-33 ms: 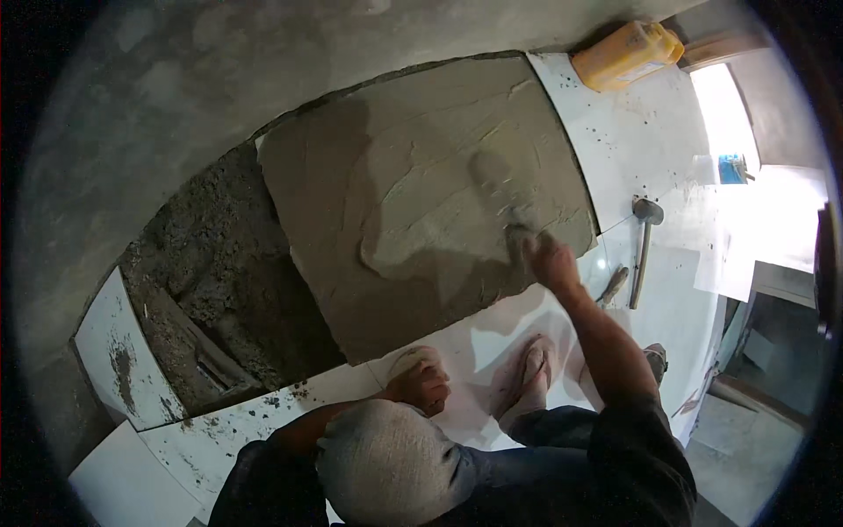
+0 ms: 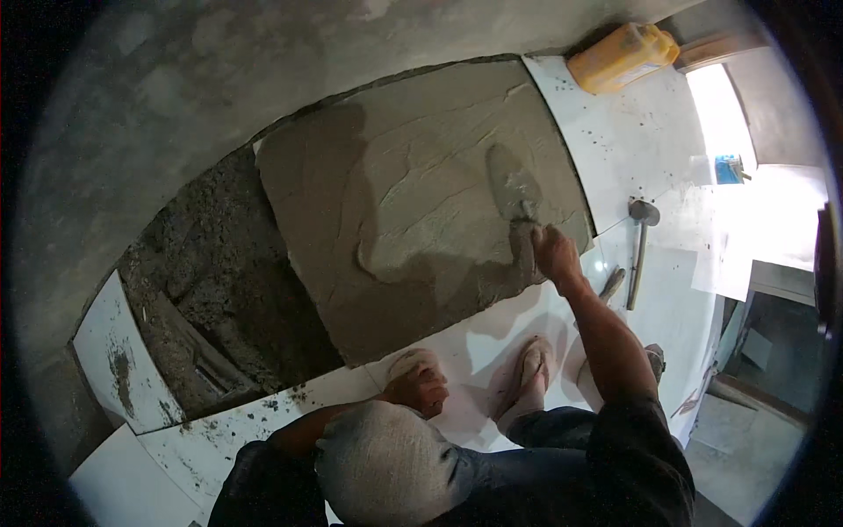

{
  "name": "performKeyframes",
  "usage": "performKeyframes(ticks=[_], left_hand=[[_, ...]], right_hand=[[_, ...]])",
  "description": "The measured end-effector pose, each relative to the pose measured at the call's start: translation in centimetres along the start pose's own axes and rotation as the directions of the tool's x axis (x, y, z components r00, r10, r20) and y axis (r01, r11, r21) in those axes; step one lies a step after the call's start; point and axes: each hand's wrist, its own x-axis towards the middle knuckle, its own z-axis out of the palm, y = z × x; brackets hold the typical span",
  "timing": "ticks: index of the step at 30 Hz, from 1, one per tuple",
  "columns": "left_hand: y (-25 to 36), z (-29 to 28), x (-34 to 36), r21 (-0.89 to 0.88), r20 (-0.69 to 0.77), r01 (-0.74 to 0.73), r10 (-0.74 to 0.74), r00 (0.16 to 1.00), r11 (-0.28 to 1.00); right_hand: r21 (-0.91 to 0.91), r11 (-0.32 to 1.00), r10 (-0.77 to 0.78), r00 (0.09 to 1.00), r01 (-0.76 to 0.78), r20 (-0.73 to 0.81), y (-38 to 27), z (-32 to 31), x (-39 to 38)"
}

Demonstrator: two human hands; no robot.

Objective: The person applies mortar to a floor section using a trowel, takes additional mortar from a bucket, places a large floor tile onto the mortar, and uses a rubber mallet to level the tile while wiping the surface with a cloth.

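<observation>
My right hand [image 2: 557,255] grips the handle of a trowel [image 2: 512,182] with a rounded blade. The blade lies on a broad layer of wet grey mortar [image 2: 439,176], near its right side. Ridges and smears run across this mortar, and my shadow falls over part of it. What lies under the mortar is hidden. My left hand [image 2: 421,386] hangs in front of my bent knee [image 2: 386,465], just off the mortar's front edge. Its fingers are curled, with no tool showing in them.
Left of the mortar is a sunken strip of rough dark earth [image 2: 219,237] with a long dirty tool in it. White tiles [image 2: 615,132] border it. A mallet [image 2: 644,215], a yellow jug [image 2: 623,60] and a blue container [image 2: 729,169] stand or lie at right. A concrete wall [image 2: 219,79] rises behind.
The trowel has moved slightly forward, and its blade now shows flatter and more clearly on the mortar. My right hand has shifted a little with it; my left hand stays.
</observation>
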Motion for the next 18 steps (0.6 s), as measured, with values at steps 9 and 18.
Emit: performKeyframes(ticks=[9, 18], left_hand=[[1.7, -1.5, 0.4, -0.041, 0.111, 0.140, -0.134, 0.985, 0.989], [1.0, -3.2, 2.8, -0.072, -0.043, -0.016, 0.013, 0.999, 0.997]], right_hand=[[0.271, 0.959, -0.197, 0.883, 0.083, 0.426, -8.7, 2.6, -4.2], [-0.027, 0.974, -0.210, 0.936, 0.226, 0.284, -8.3, -0.8, 6.4]])
